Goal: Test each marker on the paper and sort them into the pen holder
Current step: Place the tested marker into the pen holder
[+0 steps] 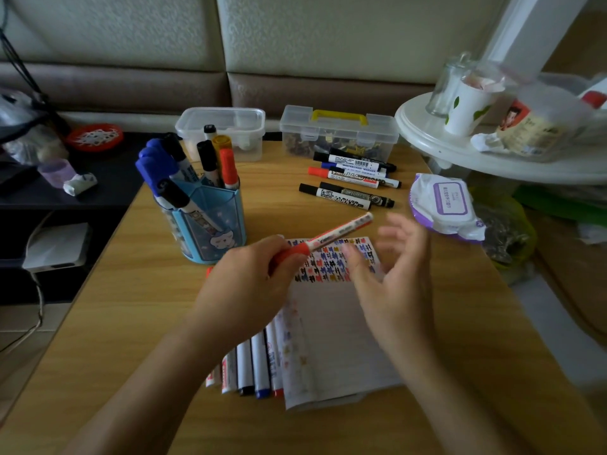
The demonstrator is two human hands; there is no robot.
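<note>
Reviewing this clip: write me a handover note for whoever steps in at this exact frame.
Left hand: grips a red marker by its cap end, above the paper.
Right hand: open and motion-blurred over the paper, holding nothing.
Pen holder: stands left of the paper's top and holds blue, black, red and yellow-capped markers.
Done: coloured test marks fill the paper's top.
Left: a group of markers lies beyond the paper and a row of markers lies along its left edge. Which of them are tested cannot be told.
</note>
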